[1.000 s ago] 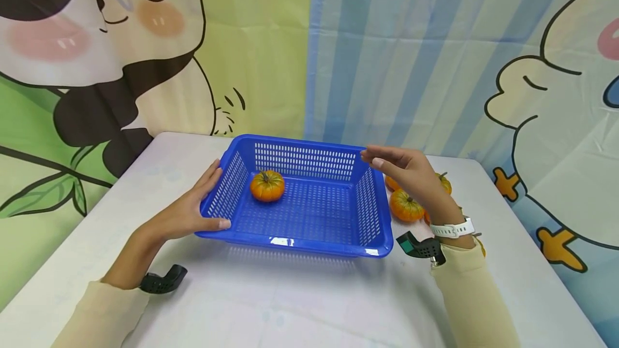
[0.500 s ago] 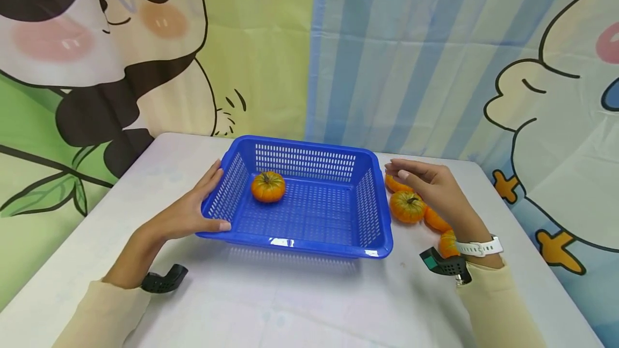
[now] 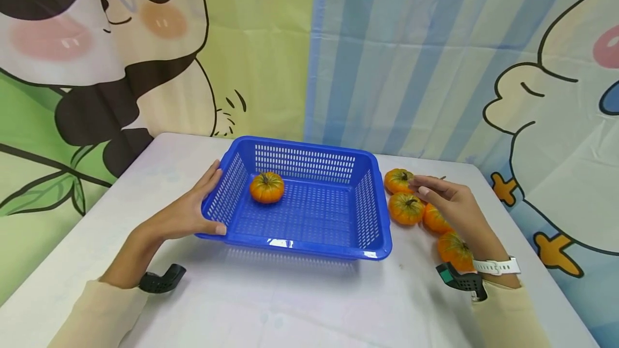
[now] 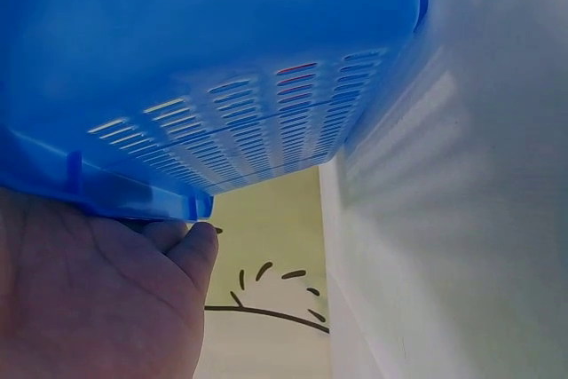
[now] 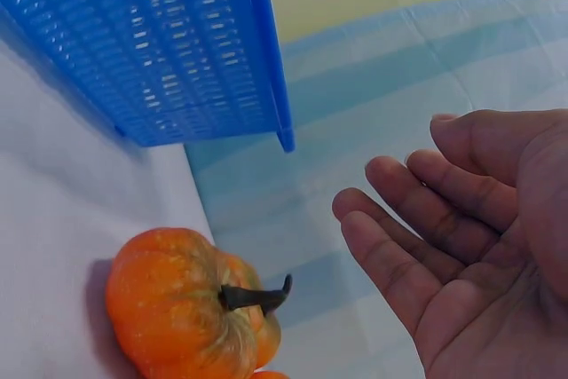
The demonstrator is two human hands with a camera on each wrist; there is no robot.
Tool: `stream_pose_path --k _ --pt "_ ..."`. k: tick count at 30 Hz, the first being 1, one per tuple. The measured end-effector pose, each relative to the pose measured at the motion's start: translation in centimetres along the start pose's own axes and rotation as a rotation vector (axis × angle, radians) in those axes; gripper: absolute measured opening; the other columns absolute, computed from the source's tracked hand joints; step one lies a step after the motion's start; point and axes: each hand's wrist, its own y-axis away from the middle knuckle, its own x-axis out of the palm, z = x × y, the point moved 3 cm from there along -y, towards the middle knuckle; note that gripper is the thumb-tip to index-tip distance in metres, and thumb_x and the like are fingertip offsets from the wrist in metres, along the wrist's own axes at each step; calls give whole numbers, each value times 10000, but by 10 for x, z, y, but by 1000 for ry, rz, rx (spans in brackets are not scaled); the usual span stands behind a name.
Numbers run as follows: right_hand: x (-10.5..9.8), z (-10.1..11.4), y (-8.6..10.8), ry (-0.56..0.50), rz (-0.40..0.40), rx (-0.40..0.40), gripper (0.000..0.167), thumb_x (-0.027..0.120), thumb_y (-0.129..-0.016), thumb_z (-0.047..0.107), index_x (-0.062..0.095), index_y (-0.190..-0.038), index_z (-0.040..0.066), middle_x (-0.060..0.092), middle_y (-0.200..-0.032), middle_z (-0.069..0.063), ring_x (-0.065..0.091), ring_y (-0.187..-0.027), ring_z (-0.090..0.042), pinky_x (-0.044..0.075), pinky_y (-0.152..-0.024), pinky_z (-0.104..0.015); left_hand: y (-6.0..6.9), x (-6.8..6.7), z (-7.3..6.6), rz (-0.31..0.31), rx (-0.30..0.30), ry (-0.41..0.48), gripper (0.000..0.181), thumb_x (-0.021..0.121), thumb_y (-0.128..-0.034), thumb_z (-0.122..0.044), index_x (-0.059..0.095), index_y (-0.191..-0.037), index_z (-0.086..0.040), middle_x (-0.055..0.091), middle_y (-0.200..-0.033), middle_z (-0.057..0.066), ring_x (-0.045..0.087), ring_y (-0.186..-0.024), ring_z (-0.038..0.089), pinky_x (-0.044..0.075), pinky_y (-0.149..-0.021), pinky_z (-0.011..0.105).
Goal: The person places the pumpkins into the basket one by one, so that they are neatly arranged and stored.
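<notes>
A blue plastic basket (image 3: 309, 250) with slotted sides stands on the table, holding one orange pumpkin (image 3: 267, 187) at its left. At its left end, my left hand (image 3: 186, 212) grips the rim, thumb at the front corner and fingers along the side; the left wrist view shows the palm (image 4: 106, 290) below the rim. My right hand (image 3: 452, 200) hovers over several pumpkins (image 3: 406, 209) right of the basket, fingers loosely bent and holding nothing. In the right wrist view that hand (image 5: 470, 228) is apart from a dark-stemmed pumpkin (image 5: 173, 303).
The white table (image 3: 290, 305) reaches back to a printed curtain (image 3: 387, 58) with a panda figure at left and a white figure at right. The group of pumpkins runs down the table's right side, partly hidden behind the right hand and wrist.
My right hand has moved right and toward me, from the basket's back right corner to above the pumpkins, uncovering more of them. The left hand and basket have stayed nearly still.
</notes>
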Motion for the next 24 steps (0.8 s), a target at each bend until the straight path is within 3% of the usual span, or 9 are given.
stream_pose_path --k 4,12,24 --pt "-4 -8 -2 -2 -3 50 499 527 -1000 395 573 -1353 46 633 -1248 -140 583 -1163 -315 488 -853 -178 0 0 1 -6 11 25 1219 828 -715 -298 -23 -1559 -76 -156 -1616 -8 -18 -1457 395 147 -1063 699" --pt "-2 -30 -3 -68 34 157 570 519 -997 423 500 -1410 30 548 -1367 -160 491 -1275 -331 436 -976 -318 2 -1 -1 -5 9 10 1200 817 -728 -313 -12 -1559 -65 -143 -1619 16 -13 -1455 404 149 -1058 704" --pt "9 -46 -5 -51 179 247 604 586 -976 377 436 -1457 42 433 -1458 -207 334 -1365 -411 322 -1062 -569 1 -1 -1 -5 29 20 1183 808 -745 -322 -12 -1560 -71 -143 -1619 19 -21 -1453 409 152 -1054 708"
